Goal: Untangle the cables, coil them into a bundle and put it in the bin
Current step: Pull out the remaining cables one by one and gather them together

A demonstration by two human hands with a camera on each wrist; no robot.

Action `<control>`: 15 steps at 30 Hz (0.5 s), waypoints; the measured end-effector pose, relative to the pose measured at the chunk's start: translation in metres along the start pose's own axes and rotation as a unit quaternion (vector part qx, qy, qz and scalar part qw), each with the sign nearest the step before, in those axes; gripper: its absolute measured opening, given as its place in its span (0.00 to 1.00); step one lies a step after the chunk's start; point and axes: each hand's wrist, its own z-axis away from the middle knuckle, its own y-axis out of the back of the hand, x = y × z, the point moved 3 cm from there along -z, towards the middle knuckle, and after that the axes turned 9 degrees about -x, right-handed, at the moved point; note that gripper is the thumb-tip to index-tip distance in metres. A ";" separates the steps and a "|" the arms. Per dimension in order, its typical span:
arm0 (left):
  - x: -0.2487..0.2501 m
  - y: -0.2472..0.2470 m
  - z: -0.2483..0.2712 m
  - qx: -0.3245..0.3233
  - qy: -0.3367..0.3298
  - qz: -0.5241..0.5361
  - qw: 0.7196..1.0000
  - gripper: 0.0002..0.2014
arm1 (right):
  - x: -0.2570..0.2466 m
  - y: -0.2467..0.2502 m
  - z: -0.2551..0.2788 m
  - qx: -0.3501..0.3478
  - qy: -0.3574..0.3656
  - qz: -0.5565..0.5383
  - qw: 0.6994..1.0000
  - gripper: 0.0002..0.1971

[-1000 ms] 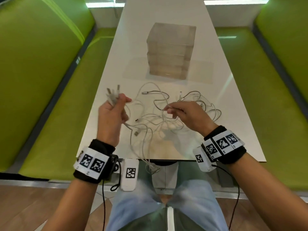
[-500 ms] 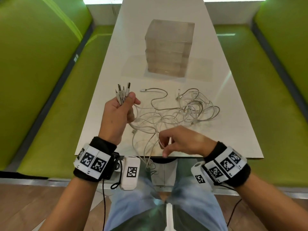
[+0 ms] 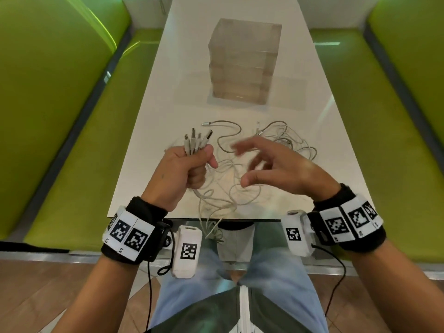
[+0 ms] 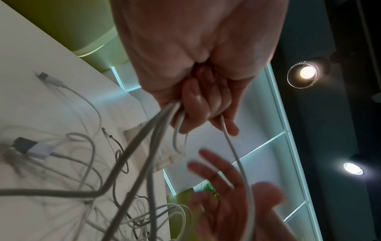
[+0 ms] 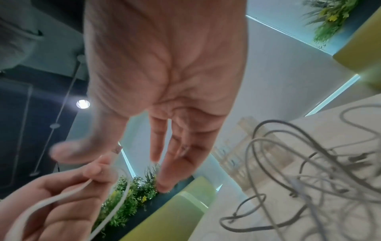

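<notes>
Our left hand (image 3: 185,169) grips the plugs (image 3: 198,140); our right hand (image 3: 276,164), fingers spread and empty, should catch one loose plug and pull gently.

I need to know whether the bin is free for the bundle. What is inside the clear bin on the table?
Nothing is visible inside the clear bin: its walls are cloudy and banded, so the contents cannot be confirmed. No cables reach it; they lie nearer the person.

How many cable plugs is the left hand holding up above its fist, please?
4, fanned out above the left hand: plugs side by side, pointing away over the table. More may hide inside the fist.
</notes>
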 end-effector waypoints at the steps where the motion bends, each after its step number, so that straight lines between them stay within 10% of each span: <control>1: -0.001 -0.005 0.001 -0.026 0.015 -0.017 0.999 0.14 | -0.007 -0.002 -0.002 -0.010 0.027 0.000 1.000 0.44; 4: -0.001 -0.016 0.004 -0.107 0.042 -0.094 0.989 0.14 | -0.022 -0.020 -0.009 -0.090 0.067 0.034 0.993 0.56; 8: 0.002 -0.017 0.010 -0.135 0.039 -0.159 0.977 0.14 | -0.023 -0.037 -0.014 -0.095 0.084 0.018 0.992 0.24; 15: 0.011 0.022 0.005 0.047 -0.050 0.011 0.998 0.15 | 0.011 -0.057 -0.002 -0.185 -0.002 0.042 0.982 0.17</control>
